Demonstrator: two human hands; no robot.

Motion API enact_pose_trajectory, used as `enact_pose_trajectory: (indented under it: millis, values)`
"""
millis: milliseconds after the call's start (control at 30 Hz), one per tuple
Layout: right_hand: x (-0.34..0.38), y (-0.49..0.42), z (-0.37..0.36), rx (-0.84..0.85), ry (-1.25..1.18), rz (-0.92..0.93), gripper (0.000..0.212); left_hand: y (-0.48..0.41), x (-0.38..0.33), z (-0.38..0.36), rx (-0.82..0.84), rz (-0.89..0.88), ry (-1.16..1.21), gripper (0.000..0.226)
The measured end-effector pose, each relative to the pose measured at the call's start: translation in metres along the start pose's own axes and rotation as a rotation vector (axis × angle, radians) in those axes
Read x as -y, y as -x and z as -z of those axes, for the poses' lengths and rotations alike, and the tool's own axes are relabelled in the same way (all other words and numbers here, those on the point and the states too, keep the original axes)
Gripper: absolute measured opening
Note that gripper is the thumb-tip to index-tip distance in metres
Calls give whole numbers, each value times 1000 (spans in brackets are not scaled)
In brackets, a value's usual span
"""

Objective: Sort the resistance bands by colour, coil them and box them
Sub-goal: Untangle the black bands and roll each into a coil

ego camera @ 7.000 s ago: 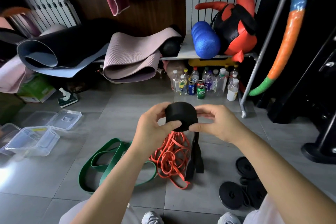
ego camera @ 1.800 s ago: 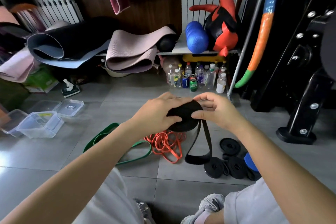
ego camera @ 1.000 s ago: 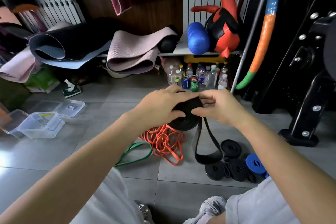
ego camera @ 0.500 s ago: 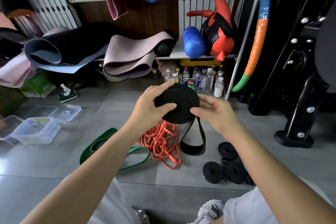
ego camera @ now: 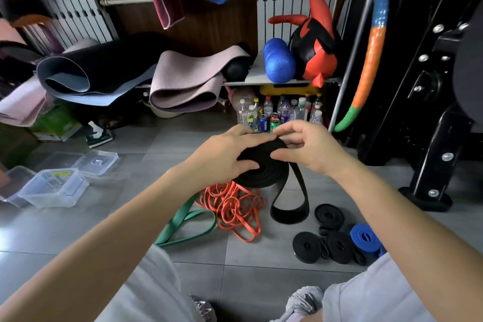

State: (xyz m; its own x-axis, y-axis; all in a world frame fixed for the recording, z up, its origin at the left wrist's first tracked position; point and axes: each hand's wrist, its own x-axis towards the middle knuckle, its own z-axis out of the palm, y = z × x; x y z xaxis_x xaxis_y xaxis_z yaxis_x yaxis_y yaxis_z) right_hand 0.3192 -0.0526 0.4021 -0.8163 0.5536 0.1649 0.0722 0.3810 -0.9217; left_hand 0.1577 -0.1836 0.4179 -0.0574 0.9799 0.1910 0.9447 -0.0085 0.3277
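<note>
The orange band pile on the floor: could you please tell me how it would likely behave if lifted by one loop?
The orange band pile is made of thin, limp loops, so it would probably sag and dangle rather than hold shape. The loops overlap in a tangle, so several would likely rise together.

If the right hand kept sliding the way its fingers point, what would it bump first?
The right hand points left across the black band coil it touches; past that, it would likely meet the left hand.
</note>
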Motion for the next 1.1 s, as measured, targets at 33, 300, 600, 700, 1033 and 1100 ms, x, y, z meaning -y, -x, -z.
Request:
enact_pose_trajectory:
  millis: [33,300,600,700,1033,1100]
  values:
    - [-2,0,0,-36,-31,1,39,-1,1,-1,-16,1,60,67]
    - [-23,17,5,-183,-106,-52,31,1,5,-6,-263,43,361,65]
    - [-10,12,13,-217,-137,31,26,2,-12,-32,-411,158,828,60]
    - [-6,11,19,-180,-75,31,27,2,-9,-32,-283,126,749,59]
    - [-3,7,12,-103,-3,20,33,-13,-10,-5,-4,11,138,73]
    - [-5,10,14,-103,-22,-1,28,-11,-9,-7,-38,57,182,70]
